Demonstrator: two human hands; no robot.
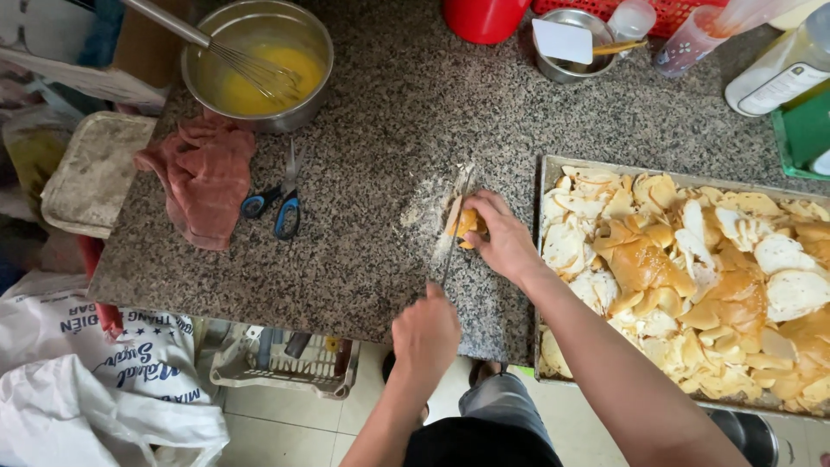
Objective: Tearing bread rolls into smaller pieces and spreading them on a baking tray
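Head view looks down on the granite bench (pixel 363 112), then the tray (pixel 548 259) heaped with bread slices (pixel 692 268). My left hand (pixel 425 333) grips the knife (pixel 456 216); my right hand (pixel 506 238) pins the bread piece (pixel 468 223). With fingertips this near the blade, a slip could cut me.

— What sort of place is this?
— A working kitchen. Speckled stone counter (pixel 380 130), pot (pixel 258 60) of beaten egg with a whisk (pixel 216 47) at eleven o'clock, tray (pixel 546 173) of sliced bread at three.
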